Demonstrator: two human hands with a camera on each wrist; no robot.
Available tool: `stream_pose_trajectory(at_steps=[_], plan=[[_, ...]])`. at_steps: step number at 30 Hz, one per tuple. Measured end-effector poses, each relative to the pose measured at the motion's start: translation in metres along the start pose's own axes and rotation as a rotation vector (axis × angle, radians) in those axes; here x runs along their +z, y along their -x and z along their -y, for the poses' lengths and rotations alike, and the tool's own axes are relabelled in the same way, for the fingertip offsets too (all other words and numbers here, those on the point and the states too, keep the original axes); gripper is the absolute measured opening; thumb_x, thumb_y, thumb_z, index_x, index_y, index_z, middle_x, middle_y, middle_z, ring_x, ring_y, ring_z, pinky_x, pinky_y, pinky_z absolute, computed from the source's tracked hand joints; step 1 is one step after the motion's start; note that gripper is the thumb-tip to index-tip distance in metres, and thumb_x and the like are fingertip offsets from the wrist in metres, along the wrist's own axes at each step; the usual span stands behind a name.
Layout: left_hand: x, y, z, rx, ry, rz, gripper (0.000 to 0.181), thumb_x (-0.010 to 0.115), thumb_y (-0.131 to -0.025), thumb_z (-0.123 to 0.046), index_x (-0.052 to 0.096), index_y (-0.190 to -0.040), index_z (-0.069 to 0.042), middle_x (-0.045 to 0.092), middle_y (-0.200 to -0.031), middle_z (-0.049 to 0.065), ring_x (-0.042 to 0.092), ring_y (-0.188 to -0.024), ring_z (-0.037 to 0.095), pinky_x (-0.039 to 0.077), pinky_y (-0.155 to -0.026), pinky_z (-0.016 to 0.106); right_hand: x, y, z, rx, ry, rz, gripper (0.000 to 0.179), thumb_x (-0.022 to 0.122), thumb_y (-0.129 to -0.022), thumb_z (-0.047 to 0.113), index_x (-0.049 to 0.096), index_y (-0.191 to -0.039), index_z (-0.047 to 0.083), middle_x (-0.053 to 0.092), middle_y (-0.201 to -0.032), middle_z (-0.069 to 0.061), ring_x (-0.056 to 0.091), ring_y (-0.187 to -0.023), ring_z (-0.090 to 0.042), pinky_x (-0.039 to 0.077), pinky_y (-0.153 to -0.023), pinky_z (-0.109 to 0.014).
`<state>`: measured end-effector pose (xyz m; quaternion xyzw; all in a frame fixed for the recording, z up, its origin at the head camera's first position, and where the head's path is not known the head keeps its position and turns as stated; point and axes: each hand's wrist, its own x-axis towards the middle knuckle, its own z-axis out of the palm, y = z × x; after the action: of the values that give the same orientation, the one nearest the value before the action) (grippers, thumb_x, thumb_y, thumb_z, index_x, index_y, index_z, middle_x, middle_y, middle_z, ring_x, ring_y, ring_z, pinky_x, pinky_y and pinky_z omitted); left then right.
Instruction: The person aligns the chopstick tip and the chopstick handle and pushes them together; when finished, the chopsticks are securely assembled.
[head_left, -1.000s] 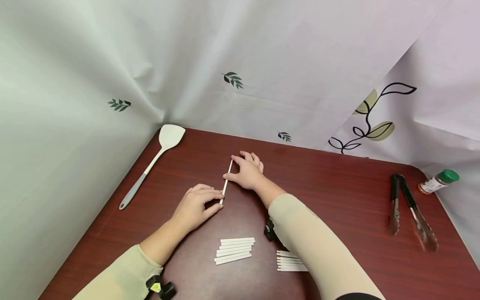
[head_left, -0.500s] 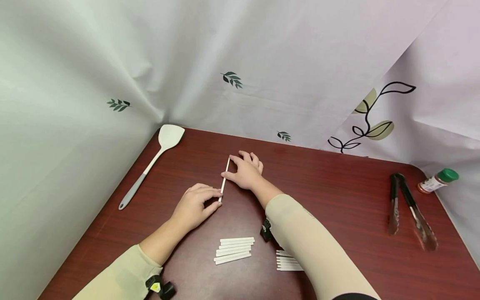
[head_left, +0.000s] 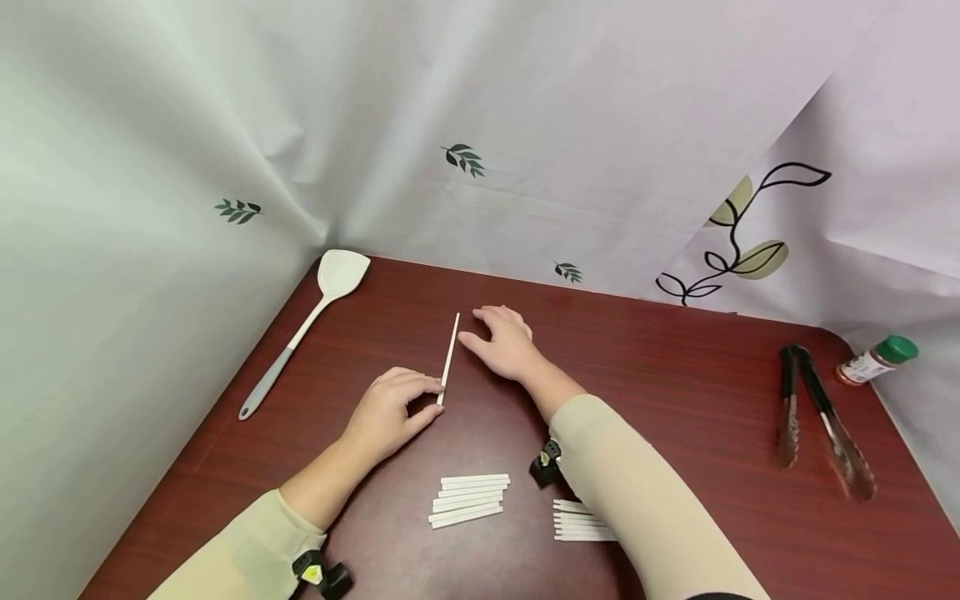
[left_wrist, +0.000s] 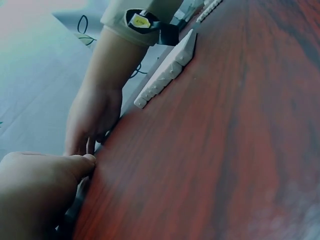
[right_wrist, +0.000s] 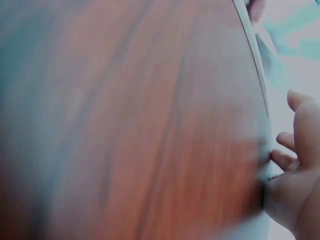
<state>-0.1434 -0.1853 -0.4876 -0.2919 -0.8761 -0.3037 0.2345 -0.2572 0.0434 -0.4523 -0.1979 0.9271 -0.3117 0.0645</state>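
Note:
A thin white stick point(head_left: 451, 352) lies on the brown table, pointing away from me and leaning slightly right. At its near end, my left hand point(head_left: 386, 417) pinches it between thumb and fingers. My right hand point(head_left: 504, 343) is just to the right of the stick's far half, apart from it, fingers loosely extended with nothing held. In the right wrist view the stick point(right_wrist: 256, 55) runs along the upper right, clear of the right hand point(right_wrist: 305, 145). The left wrist view shows the left hand point(left_wrist: 42, 187), but the pinched end is hidden there.
Several white sticks point(head_left: 468, 500) lie side by side near me. A second group point(head_left: 579, 522) is partly covered by the right sleeve. A white spatula point(head_left: 302, 329) lies at left; tongs point(head_left: 823, 417) and a green-capped bottle point(head_left: 876, 361) are at right. Curtains border the table point(head_left: 660, 375).
The stick first shifted slightly left and nearer with both hands on it. Since then my right hand has let go and moved a little right; the left hand has stayed at the near end.

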Motion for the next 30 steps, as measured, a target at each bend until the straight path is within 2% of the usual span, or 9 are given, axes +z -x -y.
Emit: stream_pose_trajectory(at_steps=[6, 9, 12, 16, 22, 30], plan=[[0.0, -0.003, 0.0, 0.053, 0.056, -0.012, 0.025, 0.092, -0.081, -0.015, 0.082, -0.104, -0.011, 0.079, -0.102, -0.003, 0.068, -0.1, 0.022, 0.053, -0.092, 0.041, -0.023, 0.008, -0.033, -0.133, -0.076, 0.021, 0.057, 0.068, -0.103, 0.039, 0.061, -0.149, 0.007, 0.056, -0.155, -0.013, 0.04, -0.151, -0.033, 0.031, -0.123, -0.051], [0.0, -0.003, -0.001, 0.113, 0.114, -0.011, 0.022, 0.091, -0.082, -0.011, 0.081, -0.102, -0.012, 0.078, -0.102, -0.004, 0.067, -0.098, 0.022, 0.052, -0.091, 0.038, -0.034, 0.016, -0.05, -0.194, -0.09, 0.028, 0.049, 0.073, -0.101, 0.034, 0.068, -0.143, 0.009, 0.062, -0.149, -0.01, 0.047, -0.146, -0.03, 0.035, -0.12, -0.047], [0.001, -0.003, -0.005, 0.176, 0.169, 0.01, 0.02, 0.089, -0.082, -0.01, 0.081, -0.101, -0.013, 0.077, -0.104, -0.004, 0.067, -0.098, 0.023, 0.05, -0.091, 0.036, -0.043, 0.029, -0.066, -0.213, -0.098, 0.021, 0.04, 0.076, -0.1, 0.03, 0.073, -0.135, 0.01, 0.066, -0.145, -0.008, 0.05, -0.144, -0.029, 0.037, -0.119, -0.048], [0.001, -0.003, -0.012, 0.228, 0.212, 0.03, 0.02, 0.089, -0.082, -0.011, 0.082, -0.101, -0.013, 0.076, -0.103, -0.005, 0.066, -0.097, 0.022, 0.047, -0.092, 0.032, -0.054, 0.051, -0.086, -0.223, -0.118, 0.01, 0.032, 0.079, -0.098, 0.026, 0.078, -0.127, 0.012, 0.068, -0.141, -0.005, 0.052, -0.143, -0.029, 0.038, -0.119, -0.05], [0.004, -0.002, -0.026, 0.25, 0.246, 0.065, 0.022, 0.089, -0.082, -0.012, 0.081, -0.103, -0.013, 0.075, -0.103, -0.007, 0.066, -0.098, 0.02, 0.045, -0.093, 0.027, -0.067, 0.092, -0.113, -0.234, -0.135, -0.066, 0.026, 0.082, -0.096, 0.022, 0.081, -0.121, 0.015, 0.072, -0.134, -0.002, 0.057, -0.138, -0.029, 0.042, -0.115, -0.047], [0.013, 0.004, -0.047, 0.26, 0.285, 0.13, 0.017, 0.085, -0.087, -0.012, 0.08, -0.104, -0.015, 0.075, -0.105, -0.008, 0.065, -0.099, 0.012, 0.046, -0.092, 0.025, -0.065, 0.155, -0.125, -0.272, -0.14, -0.227, 0.023, 0.085, -0.09, 0.009, 0.082, -0.113, 0.014, 0.075, -0.122, -0.003, 0.062, -0.129, -0.035, 0.035, -0.111, -0.016]])
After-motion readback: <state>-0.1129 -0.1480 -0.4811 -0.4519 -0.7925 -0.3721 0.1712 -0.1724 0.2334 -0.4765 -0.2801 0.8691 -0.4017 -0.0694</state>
